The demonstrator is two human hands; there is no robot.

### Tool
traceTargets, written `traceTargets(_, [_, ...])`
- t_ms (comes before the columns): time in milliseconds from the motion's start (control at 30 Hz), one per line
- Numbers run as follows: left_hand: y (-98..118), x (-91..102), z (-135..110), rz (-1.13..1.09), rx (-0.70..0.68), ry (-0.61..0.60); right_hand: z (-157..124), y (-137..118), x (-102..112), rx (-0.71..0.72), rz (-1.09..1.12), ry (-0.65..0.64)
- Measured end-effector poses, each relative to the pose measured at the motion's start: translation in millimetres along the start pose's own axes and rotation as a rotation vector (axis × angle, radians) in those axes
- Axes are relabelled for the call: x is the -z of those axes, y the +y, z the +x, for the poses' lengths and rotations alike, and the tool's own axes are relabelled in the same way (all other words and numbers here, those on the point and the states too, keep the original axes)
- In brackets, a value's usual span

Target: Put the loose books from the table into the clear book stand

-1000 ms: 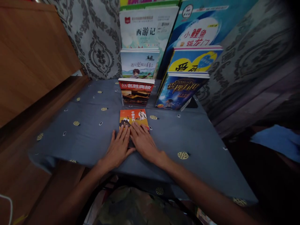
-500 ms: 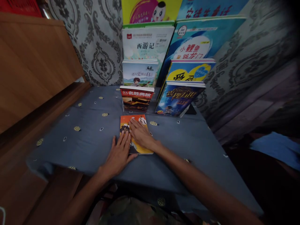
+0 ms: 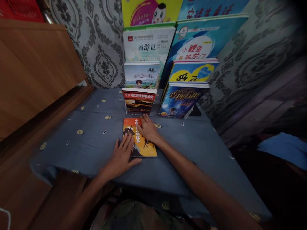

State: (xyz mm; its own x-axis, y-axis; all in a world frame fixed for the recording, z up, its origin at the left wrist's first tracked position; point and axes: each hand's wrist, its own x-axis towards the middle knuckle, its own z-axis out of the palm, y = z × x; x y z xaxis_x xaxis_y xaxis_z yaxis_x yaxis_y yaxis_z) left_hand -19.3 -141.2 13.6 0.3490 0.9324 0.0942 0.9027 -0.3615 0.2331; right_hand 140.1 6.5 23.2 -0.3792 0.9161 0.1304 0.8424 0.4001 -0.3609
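Note:
An orange book lies flat on the grey-blue patterned cloth over the table. My left hand rests flat at the book's near left corner, fingers stretched out and partly on the cover. My right hand lies flat on the book's far right corner, fingers spread and reaching toward the standing red book.
Behind the orange book, two rows of books stand in tiers: a dark blue book, a yellow-and-blue one, a white one and more above. A wooden panel is at the left, patterned wallpaper behind.
My right hand has slid forward along the orange book from its near part to its far right corner, uncovering the cover. My left hand has stayed in place.

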Motion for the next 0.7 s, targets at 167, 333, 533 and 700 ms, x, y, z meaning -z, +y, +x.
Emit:
traceTargets(167, [-12,9.9,20,-0.051,0.007,-0.079,4,12,-11,0.079,0.095,0.071])
traceTargets(333, [-33,18.3,65,-0.053,0.036,-0.114,5,17,-14,0.101,0.141,0.071])
traceTargets(533, [-49,16.6,107,-0.068,0.184,-0.053,-2,15,-10,0.088,0.156,0.061])
traceTargets(700, [-51,2.2,106,-0.051,0.292,0.143,-13,12,-5,0.054,0.154,0.053])
